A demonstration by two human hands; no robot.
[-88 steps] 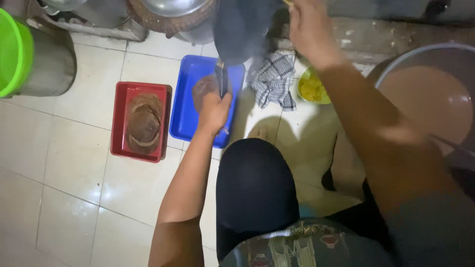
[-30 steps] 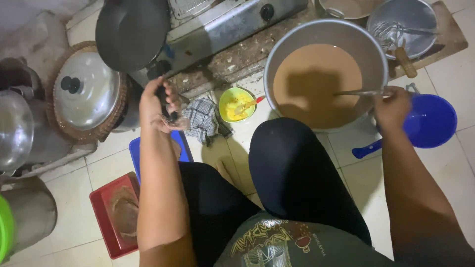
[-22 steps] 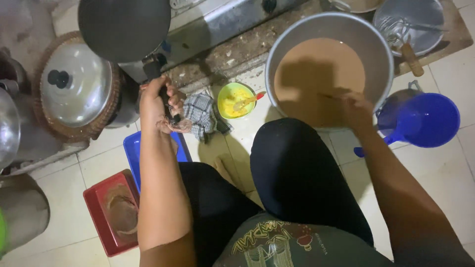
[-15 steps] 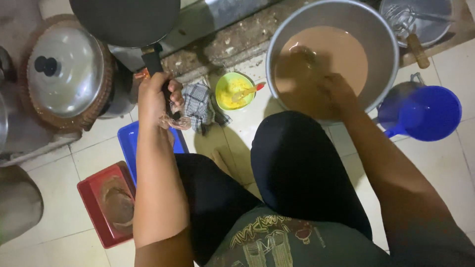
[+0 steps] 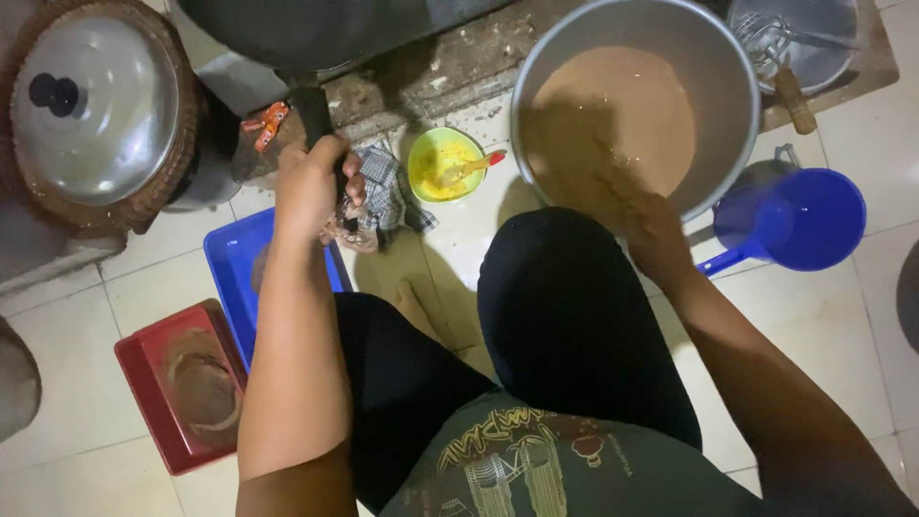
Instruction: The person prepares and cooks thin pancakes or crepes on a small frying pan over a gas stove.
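Observation:
My left hand (image 5: 311, 187) grips the black handle of a dark frying pan (image 5: 316, 33) that sits on the stove at the top of the view. My right hand (image 5: 651, 235) reaches over the near rim of a large metal pot (image 5: 728, 86) full of brown batter (image 5: 622, 115); motion blur hides what it holds. A checked cloth (image 5: 388, 196) lies just right of my left hand. My knees in dark trousers fill the middle.
A small yellow bowl with a spoon (image 5: 445, 163) stands between pan and pot. A blue scoop (image 5: 790, 220) sits right of the pot. A blue tray (image 5: 239, 268) and red tray (image 5: 187, 388) lie on the tiled floor at left. A lidded basket (image 5: 96, 105) is at upper left.
My right hand has drawn back from the middle of the batter toward the pot's near rim. The view has shifted, and my left hand keeps its hold on the pan handle.

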